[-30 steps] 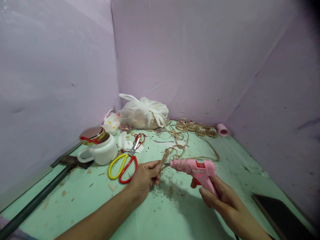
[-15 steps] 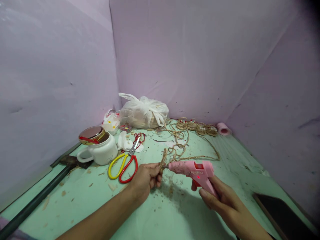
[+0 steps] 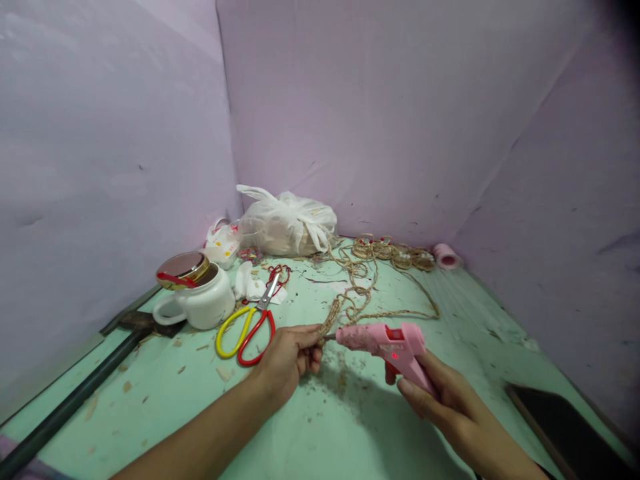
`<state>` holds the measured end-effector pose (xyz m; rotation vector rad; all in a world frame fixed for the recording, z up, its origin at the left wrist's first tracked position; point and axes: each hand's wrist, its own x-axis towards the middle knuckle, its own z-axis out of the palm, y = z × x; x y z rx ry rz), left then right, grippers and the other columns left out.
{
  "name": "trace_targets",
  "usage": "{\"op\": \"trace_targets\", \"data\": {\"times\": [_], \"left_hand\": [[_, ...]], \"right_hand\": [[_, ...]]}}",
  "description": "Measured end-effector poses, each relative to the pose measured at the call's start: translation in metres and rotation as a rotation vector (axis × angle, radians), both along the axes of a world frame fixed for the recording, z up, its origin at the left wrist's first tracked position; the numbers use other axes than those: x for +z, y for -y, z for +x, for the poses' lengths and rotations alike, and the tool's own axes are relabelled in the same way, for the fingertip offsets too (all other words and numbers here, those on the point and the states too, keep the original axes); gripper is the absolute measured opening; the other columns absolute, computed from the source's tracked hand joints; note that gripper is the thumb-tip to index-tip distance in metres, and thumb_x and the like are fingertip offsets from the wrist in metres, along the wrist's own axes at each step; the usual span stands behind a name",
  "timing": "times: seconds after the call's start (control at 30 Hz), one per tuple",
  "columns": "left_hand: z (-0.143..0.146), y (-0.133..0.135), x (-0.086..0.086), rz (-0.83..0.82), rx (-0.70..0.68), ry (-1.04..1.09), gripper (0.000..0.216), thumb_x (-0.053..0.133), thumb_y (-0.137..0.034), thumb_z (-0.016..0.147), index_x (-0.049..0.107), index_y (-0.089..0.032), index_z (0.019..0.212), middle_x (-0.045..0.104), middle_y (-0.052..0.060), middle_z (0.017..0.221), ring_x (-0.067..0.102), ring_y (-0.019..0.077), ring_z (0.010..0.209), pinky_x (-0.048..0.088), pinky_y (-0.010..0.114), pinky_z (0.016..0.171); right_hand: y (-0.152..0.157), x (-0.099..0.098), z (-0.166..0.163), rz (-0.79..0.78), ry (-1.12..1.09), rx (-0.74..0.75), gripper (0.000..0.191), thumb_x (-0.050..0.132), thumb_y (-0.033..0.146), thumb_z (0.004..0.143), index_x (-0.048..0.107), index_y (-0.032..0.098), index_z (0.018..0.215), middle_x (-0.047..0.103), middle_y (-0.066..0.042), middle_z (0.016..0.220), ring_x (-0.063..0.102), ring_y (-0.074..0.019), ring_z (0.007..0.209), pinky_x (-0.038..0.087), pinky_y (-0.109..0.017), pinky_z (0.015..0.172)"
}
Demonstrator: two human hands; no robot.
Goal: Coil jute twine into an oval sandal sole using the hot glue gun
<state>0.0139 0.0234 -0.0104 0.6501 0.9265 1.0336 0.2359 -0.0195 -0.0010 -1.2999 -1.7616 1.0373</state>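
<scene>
My left hand (image 3: pixel 290 357) pinches the near end of a jute twine strand (image 3: pixel 350 303) just above the green table (image 3: pixel 320 427). My right hand (image 3: pixel 440 397) grips the handle of a pink glue gun (image 3: pixel 383 340) whose red light is on. The gun's nozzle points left and touches the twine right at my left fingertips. The rest of the twine trails in loose loops toward the back of the table.
Yellow-and-red scissors (image 3: pixel 247 327) lie left of my left hand. A white mug (image 3: pixel 200 303) with a gold lid, a hammer (image 3: pixel 75 393), a white plastic bag (image 3: pixel 285 223), several twine coils (image 3: pixel 393 253), a pink roll (image 3: pixel 445 257) and a dark slab (image 3: pixel 565 433) are around.
Both hands and the glue gun have shifted slightly toward me and left; the nozzle has closed onto the twine end held by my left fingers.
</scene>
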Motion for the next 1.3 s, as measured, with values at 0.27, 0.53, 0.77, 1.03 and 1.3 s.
{"op": "trace_targets", "data": {"times": [0.27, 0.53, 0.77, 1.03, 1.3], "left_hand": [[0.002, -0.001, 0.000, -0.021, 0.022, -0.003, 0.008, 0.060, -0.012, 0.070, 0.065, -0.008, 0.066, 0.048, -0.001, 0.054, 0.043, 0.0065, 0.045, 0.032, 0.018, 0.040], [0.000, -0.001, -0.002, -0.021, 0.011, -0.021, 0.013, 0.059, -0.014, 0.071, 0.068, -0.006, 0.077, 0.047, -0.001, 0.053, 0.043, 0.0069, 0.045, 0.031, 0.018, 0.041], [0.000, -0.001, -0.003, -0.022, 0.014, -0.040, 0.017, 0.057, -0.013, 0.073, 0.069, -0.006, 0.081, 0.047, -0.001, 0.053, 0.042, 0.0070, 0.045, 0.031, 0.018, 0.042], [0.000, -0.003, -0.004, -0.022, -0.012, -0.054, 0.021, 0.058, -0.016, 0.072, 0.070, -0.005, 0.085, 0.045, -0.002, 0.049, 0.038, 0.0071, 0.043, 0.027, 0.018, 0.041], [-0.001, -0.002, -0.005, 0.000, -0.016, -0.049, 0.018, 0.061, -0.017, 0.071, 0.070, -0.006, 0.081, 0.045, -0.001, 0.054, 0.040, 0.0068, 0.046, 0.028, 0.018, 0.042]], "right_hand": [[-0.001, 0.002, 0.001, 0.020, 0.001, 0.015, 0.022, 0.052, 0.044, 0.085, 0.058, 0.022, 0.085, 0.054, 0.001, 0.068, 0.044, -0.0136, 0.056, 0.036, -0.024, 0.049], [0.001, 0.007, 0.001, 0.025, -0.053, -0.025, 0.022, 0.053, 0.042, 0.084, 0.057, 0.021, 0.082, 0.048, 0.003, 0.065, 0.039, -0.0122, 0.054, 0.034, -0.023, 0.047], [-0.001, 0.012, -0.002, 0.000, -0.116, -0.033, 0.022, 0.054, 0.043, 0.083, 0.057, 0.021, 0.083, 0.046, 0.003, 0.065, 0.037, -0.0116, 0.054, 0.031, -0.023, 0.046], [0.001, 0.009, 0.002, -0.036, -0.150, -0.045, 0.023, 0.054, 0.044, 0.084, 0.056, 0.021, 0.086, 0.040, 0.005, 0.064, 0.034, -0.0106, 0.054, 0.030, -0.022, 0.047], [0.001, 0.011, 0.000, -0.028, -0.208, -0.098, 0.022, 0.056, 0.042, 0.083, 0.057, 0.020, 0.084, 0.041, 0.004, 0.064, 0.037, -0.0107, 0.054, 0.033, -0.022, 0.047]]}}
